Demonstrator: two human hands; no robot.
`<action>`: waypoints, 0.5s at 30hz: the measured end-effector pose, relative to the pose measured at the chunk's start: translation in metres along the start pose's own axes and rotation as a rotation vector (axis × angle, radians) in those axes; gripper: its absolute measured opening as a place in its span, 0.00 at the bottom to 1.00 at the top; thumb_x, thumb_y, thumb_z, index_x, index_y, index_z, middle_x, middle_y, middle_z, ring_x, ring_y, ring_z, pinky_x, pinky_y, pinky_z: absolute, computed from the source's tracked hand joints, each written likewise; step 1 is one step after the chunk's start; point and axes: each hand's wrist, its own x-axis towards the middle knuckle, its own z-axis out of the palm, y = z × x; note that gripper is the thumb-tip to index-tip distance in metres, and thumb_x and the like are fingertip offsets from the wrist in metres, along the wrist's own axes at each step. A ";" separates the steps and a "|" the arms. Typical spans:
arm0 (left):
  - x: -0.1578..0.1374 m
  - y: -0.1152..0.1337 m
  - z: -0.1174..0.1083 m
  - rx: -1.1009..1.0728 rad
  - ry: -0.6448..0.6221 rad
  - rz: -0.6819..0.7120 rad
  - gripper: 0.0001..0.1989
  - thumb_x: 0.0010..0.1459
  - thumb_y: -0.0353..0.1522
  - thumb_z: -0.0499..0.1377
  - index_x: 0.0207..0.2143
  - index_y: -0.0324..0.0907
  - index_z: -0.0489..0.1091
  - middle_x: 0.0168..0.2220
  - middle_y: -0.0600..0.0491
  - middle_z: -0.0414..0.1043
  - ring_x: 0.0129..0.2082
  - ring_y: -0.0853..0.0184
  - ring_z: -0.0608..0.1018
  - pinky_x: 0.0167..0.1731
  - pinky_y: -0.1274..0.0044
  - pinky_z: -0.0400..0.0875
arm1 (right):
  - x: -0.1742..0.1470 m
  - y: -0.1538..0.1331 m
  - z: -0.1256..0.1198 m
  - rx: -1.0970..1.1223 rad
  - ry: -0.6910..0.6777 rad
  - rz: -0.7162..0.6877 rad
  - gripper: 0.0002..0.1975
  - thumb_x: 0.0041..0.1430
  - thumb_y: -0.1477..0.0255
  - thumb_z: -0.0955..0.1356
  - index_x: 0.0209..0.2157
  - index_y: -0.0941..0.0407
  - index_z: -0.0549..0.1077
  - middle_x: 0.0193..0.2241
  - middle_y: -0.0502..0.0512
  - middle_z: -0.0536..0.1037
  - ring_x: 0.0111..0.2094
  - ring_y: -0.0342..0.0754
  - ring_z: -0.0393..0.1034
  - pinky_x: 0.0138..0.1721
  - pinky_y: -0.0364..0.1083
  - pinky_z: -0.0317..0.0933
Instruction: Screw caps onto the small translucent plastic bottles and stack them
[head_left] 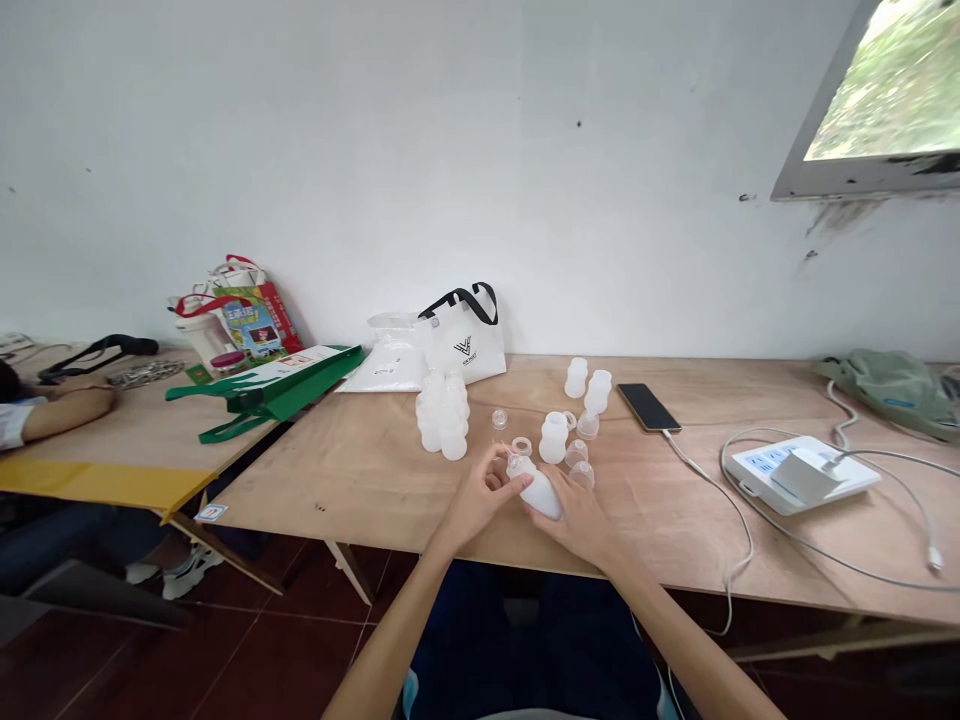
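A small white plastic bottle (543, 496) lies tilted between my two hands just above the table's front part, its top end toward the left. My right hand (577, 522) is wrapped around the bottle's body. At its top, the fingers of my left hand (484, 492) are closed on a clear piece (517, 465). Just beyond sits a translucent ring (522, 446). Another white bottle (554, 438) stands behind my right hand, with clear dome caps (580, 476) beside it. A small clear part (499, 419) rests farther back. Several white bottles (442, 415) stand grouped on the left.
Two more bottles (576, 378) stand farther back, near a phone (648, 407) on a charging cable. To the right is a white power strip (765, 462) with loose cables. White bags (469, 345) lean on the wall. A person's arm (67, 410) rests on the left table.
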 end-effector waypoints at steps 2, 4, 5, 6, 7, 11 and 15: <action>-0.001 0.001 0.000 -0.013 -0.005 -0.014 0.17 0.58 0.42 0.66 0.43 0.44 0.66 0.39 0.54 0.73 0.33 0.69 0.73 0.29 0.80 0.63 | -0.001 0.002 0.002 -0.023 0.056 -0.023 0.20 0.62 0.67 0.66 0.55 0.53 0.66 0.49 0.58 0.77 0.45 0.58 0.74 0.41 0.53 0.68; -0.002 0.002 0.000 -0.013 0.001 -0.023 0.17 0.58 0.43 0.66 0.42 0.45 0.65 0.37 0.55 0.72 0.33 0.69 0.73 0.29 0.80 0.63 | -0.001 0.004 0.003 -0.057 0.101 -0.052 0.20 0.61 0.69 0.66 0.55 0.53 0.67 0.47 0.58 0.78 0.44 0.57 0.74 0.41 0.53 0.68; -0.002 0.001 0.001 -0.013 0.007 -0.027 0.18 0.58 0.43 0.66 0.42 0.45 0.64 0.37 0.55 0.72 0.32 0.69 0.73 0.29 0.80 0.63 | -0.001 0.005 0.004 -0.078 0.121 -0.068 0.21 0.60 0.71 0.66 0.55 0.53 0.68 0.47 0.57 0.78 0.44 0.57 0.74 0.41 0.53 0.67; -0.002 0.001 0.001 -0.012 0.013 -0.029 0.18 0.58 0.43 0.66 0.42 0.45 0.64 0.36 0.56 0.72 0.32 0.70 0.73 0.29 0.80 0.63 | -0.002 0.006 0.004 -0.101 0.144 -0.082 0.21 0.60 0.72 0.66 0.55 0.53 0.68 0.46 0.57 0.78 0.43 0.57 0.74 0.40 0.52 0.67; -0.001 0.000 0.001 -0.009 0.022 -0.027 0.18 0.57 0.43 0.66 0.41 0.45 0.63 0.36 0.56 0.71 0.32 0.70 0.73 0.29 0.80 0.63 | -0.002 0.007 0.004 -0.126 0.167 -0.095 0.21 0.59 0.72 0.66 0.55 0.53 0.69 0.46 0.57 0.79 0.43 0.56 0.75 0.39 0.51 0.67; 0.000 -0.003 0.001 0.021 0.053 -0.012 0.19 0.56 0.43 0.67 0.38 0.44 0.62 0.35 0.57 0.69 0.32 0.70 0.72 0.30 0.80 0.64 | -0.002 0.010 0.006 -0.220 0.235 -0.113 0.23 0.58 0.73 0.68 0.56 0.51 0.71 0.44 0.55 0.79 0.40 0.55 0.75 0.36 0.49 0.68; 0.000 -0.003 0.000 0.044 0.059 -0.029 0.21 0.53 0.44 0.69 0.34 0.43 0.60 0.31 0.59 0.65 0.28 0.73 0.68 0.29 0.80 0.63 | -0.004 0.011 0.007 -0.290 0.245 -0.123 0.25 0.58 0.74 0.69 0.58 0.50 0.70 0.45 0.55 0.79 0.42 0.54 0.75 0.35 0.47 0.69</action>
